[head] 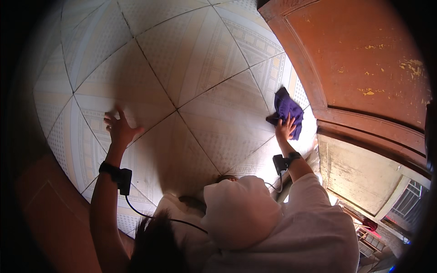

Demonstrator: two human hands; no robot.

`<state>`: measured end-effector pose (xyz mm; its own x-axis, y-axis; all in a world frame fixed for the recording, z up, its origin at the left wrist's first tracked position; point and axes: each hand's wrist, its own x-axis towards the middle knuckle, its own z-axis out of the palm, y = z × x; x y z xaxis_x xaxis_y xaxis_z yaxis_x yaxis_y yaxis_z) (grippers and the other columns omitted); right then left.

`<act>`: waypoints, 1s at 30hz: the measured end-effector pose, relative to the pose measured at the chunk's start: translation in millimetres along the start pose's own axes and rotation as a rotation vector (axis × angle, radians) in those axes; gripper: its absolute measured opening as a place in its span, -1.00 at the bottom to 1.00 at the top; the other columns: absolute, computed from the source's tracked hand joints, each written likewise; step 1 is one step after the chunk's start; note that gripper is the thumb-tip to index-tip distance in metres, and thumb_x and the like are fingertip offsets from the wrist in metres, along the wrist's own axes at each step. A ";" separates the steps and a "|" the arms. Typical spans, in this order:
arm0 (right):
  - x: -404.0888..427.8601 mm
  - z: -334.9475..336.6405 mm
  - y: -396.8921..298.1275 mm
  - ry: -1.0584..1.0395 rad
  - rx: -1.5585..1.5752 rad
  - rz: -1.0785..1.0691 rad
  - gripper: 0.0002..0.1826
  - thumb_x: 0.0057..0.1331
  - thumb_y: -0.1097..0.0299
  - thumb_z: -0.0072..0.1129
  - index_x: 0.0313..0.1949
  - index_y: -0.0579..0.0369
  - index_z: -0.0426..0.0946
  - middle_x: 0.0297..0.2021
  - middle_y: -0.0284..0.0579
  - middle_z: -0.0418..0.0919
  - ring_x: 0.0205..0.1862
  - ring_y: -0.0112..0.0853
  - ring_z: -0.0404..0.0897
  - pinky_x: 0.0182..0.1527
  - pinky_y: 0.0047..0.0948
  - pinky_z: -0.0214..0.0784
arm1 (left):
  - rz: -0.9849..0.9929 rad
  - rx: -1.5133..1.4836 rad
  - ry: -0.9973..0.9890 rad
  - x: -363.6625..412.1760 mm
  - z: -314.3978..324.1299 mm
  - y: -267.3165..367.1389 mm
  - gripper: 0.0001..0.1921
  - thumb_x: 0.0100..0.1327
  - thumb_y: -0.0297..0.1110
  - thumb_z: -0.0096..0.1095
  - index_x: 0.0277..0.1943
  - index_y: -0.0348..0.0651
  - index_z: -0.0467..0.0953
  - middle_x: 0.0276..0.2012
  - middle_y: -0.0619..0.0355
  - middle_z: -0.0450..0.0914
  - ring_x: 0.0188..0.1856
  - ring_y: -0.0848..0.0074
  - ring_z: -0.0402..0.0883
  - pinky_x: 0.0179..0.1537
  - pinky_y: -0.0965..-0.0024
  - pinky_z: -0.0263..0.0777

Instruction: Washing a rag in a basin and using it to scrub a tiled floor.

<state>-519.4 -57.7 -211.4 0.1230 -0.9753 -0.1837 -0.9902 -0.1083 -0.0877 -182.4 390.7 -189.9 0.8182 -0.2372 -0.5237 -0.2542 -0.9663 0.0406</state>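
Note:
My right hand (286,128) lies with fingers spread on a crumpled purple cloth (288,105). The cloth rests on the tiled floor (211,88), close to the wooden door at the right, and part of it is hidden under the hand. At the left, my left hand (122,129) has its fingers apart and nothing in it. It is over the floor tiles; whether it touches them I cannot tell. Each wrist carries a black strapped device, the left device (124,181) and the right device (280,164), with a cable running from it.
A reddish-brown wooden door (362,65) with chipped paint stands along the right side. Below it is a pale worn panel (355,174), with a barred opening (408,198) beyond. My bent knee (240,211) in light cloth is at the bottom centre. A dark reddish surface (51,201) borders the floor at lower left.

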 end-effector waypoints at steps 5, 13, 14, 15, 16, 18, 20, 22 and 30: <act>-52.7 21.5 -79.9 0.033 -0.027 -0.101 -0.35 0.08 0.00 -0.12 0.19 -0.34 0.00 0.27 -0.26 -0.24 0.27 -0.01 -0.32 0.01 0.37 -0.39 | -0.033 0.048 -0.050 3.7 -5.8 1.7 0.22 -0.30 0.12 0.36 0.24 -0.18 -0.41 0.07 -0.66 -0.27 0.13 -0.42 -0.18 -0.04 -0.16 0.13; -188.1 63.7 -368.3 -0.159 0.202 -1.727 -0.46 -0.03 0.03 0.05 0.03 -0.42 0.30 0.20 -0.36 0.02 0.27 -0.14 -0.19 0.11 0.30 -0.45 | -0.141 0.070 -0.164 4.7 -24.2 27.4 0.30 -0.39 0.05 0.39 0.22 -0.17 -0.52 0.09 -0.63 -0.34 0.17 -0.34 -0.20 0.04 -0.18 -0.01; -177.1 69.0 -392.1 -0.116 0.136 -1.754 -0.48 0.00 -0.01 0.02 0.02 -0.48 0.29 0.19 -0.43 0.04 0.26 -0.21 -0.15 0.11 0.28 -0.45 | -0.141 0.076 -0.214 6.0 -26.4 33.7 0.31 -0.41 0.05 0.40 0.22 -0.16 -0.52 0.09 -0.63 -0.34 0.18 -0.32 -0.21 0.05 -0.19 -0.03; -166.1 71.9 -412.6 -0.067 0.078 -1.770 -0.51 0.03 -0.03 -0.03 0.03 -0.50 0.27 0.19 -0.45 0.04 0.26 -0.26 -0.10 0.11 0.28 -0.43 | -0.155 0.102 -0.224 5.7 -24.6 28.9 0.31 -0.41 0.05 0.40 0.22 -0.16 -0.52 0.09 -0.63 -0.34 0.18 -0.32 -0.21 0.05 -0.19 -0.03; -146.4 68.3 -430.3 -0.065 0.007 -1.769 -0.50 0.06 -0.03 -0.06 0.06 -0.49 0.23 0.20 -0.44 0.02 0.25 -0.29 -0.10 0.09 0.30 -0.38 | -0.151 0.093 -0.170 5.1 -15.7 23.1 0.31 -0.41 0.04 0.41 0.23 -0.16 -0.52 0.10 -0.62 -0.34 0.18 -0.31 -0.21 0.05 -0.20 -0.04; -88.6 62.6 -445.6 0.013 -0.021 -1.573 -0.48 0.11 -0.03 -0.17 0.11 -0.46 0.15 0.22 -0.41 -0.02 0.27 -0.27 -0.15 0.08 0.30 -0.37 | -0.144 0.093 -0.130 0.7 -9.0 12.6 0.31 -0.41 0.03 0.42 0.23 -0.16 -0.51 0.10 -0.61 -0.34 0.19 -0.30 -0.21 0.05 -0.21 -0.05; -4.4 45.4 -422.9 0.071 0.005 -1.295 -0.44 0.11 -0.01 -0.17 0.15 -0.41 0.08 0.22 -0.32 -0.03 0.26 -0.21 -0.13 0.05 0.33 -0.31 | -0.071 0.008 -0.124 6.1 -12.5 7.6 0.29 -0.37 0.00 0.42 0.23 -0.16 -0.50 0.11 -0.60 -0.33 0.19 -0.30 -0.21 0.04 -0.22 -0.05; 69.8 23.7 -353.9 0.178 -0.044 -1.050 -0.44 0.11 0.01 -0.17 0.15 -0.39 0.08 0.22 -0.27 -0.01 0.24 -0.14 -0.06 0.04 0.34 -0.27 | 0.065 -0.027 -0.097 12.5 -9.7 10.0 0.26 -0.34 -0.04 0.43 0.23 -0.16 -0.49 0.11 -0.60 -0.32 0.18 -0.31 -0.22 0.07 -0.20 -0.09; 66.7 -14.9 -17.7 0.090 -0.221 0.194 -0.39 0.10 -0.05 -0.23 0.18 -0.39 0.01 0.22 -0.26 -0.04 0.14 -0.08 0.03 0.01 0.15 -0.07 | -0.148 0.056 -0.146 2.6 -24.9 21.0 0.28 -0.39 -0.01 0.45 0.23 -0.28 -0.43 0.08 -0.65 -0.28 0.18 -0.33 -0.22 0.14 -0.11 -0.18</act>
<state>-494.7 -123.6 -207.6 -0.0662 -0.9939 -0.0882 -0.9862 0.0518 0.1573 -172.8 367.3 -169.3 0.7663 -0.0726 -0.6383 -0.1685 -0.9815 -0.0907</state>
